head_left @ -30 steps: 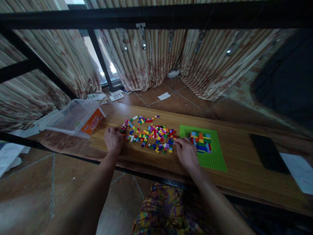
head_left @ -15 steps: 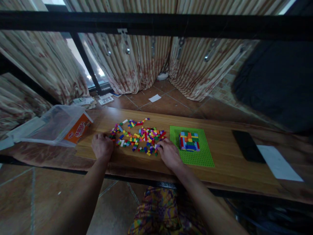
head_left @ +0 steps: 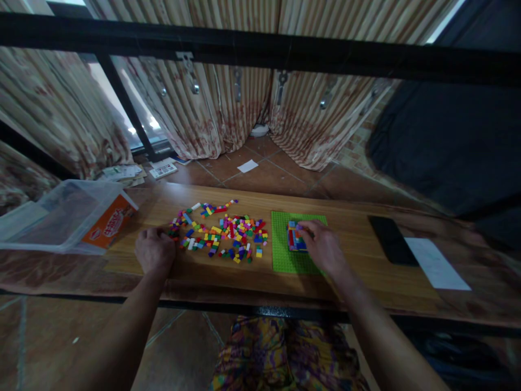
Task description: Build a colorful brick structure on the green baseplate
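Observation:
Over the block structure (head_left: 292, 238) on the green baseplate (head_left: 280, 255), my right hand (head_left: 324, 247) is closed in a pinch. A small purple toy brick (head_left: 299, 227) shows at its fingertips, and the hand covers the structure's right side. My left hand (head_left: 154, 250) rests on the board at the left end of the loose toy bricks (head_left: 236, 228). Its fingers are curled beside the nearest bricks; whatever they may hold is hidden.
A clear plastic box (head_left: 73, 217) with an orange label lies at the left. To the right are a black phone-like slab (head_left: 393, 240) and a white paper sheet (head_left: 439, 263). A dark rail (head_left: 260, 49) crosses in front of the curtains (head_left: 228, 108).
My right hand has gone from the right edge of the loose bricks to the structure on the baseplate. My left hand stays by the pile's left end. The view has shifted slightly.

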A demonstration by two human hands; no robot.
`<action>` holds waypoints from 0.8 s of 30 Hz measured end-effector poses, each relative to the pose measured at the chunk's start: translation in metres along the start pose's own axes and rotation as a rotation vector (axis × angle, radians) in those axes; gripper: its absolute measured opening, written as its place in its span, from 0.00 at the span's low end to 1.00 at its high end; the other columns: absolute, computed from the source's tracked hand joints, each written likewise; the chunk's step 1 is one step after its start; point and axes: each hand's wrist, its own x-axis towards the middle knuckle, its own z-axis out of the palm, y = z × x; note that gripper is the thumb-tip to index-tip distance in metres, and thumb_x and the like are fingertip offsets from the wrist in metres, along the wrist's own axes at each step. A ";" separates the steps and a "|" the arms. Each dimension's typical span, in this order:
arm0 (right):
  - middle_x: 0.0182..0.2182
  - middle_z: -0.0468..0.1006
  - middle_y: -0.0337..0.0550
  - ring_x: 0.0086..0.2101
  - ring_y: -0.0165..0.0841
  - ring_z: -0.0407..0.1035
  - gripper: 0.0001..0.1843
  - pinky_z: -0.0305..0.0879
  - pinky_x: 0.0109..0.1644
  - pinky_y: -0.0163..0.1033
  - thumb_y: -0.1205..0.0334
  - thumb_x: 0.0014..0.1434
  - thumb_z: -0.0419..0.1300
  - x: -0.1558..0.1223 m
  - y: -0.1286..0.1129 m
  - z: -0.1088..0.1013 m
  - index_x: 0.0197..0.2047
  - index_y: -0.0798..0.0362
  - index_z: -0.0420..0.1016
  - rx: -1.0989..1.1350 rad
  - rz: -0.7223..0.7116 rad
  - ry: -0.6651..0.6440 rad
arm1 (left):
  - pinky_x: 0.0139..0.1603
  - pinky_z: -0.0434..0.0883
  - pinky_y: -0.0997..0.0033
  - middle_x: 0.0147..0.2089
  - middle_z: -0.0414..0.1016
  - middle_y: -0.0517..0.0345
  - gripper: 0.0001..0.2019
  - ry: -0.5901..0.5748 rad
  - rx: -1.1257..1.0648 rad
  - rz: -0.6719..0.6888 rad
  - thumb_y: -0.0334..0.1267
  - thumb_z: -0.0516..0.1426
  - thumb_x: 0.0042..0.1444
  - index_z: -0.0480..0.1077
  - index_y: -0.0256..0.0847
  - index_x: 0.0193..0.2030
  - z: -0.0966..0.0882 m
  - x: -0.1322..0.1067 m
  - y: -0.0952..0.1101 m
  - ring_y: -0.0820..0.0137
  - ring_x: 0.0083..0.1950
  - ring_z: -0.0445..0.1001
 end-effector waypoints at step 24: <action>0.39 0.75 0.46 0.41 0.38 0.68 0.15 0.63 0.51 0.44 0.58 0.63 0.52 0.010 0.015 0.003 0.36 0.51 0.80 -0.128 -0.014 -0.040 | 0.52 0.68 0.51 0.48 0.73 0.36 0.15 -0.002 -0.009 0.001 0.34 0.50 0.58 0.75 0.31 0.43 -0.001 0.000 0.001 0.48 0.54 0.70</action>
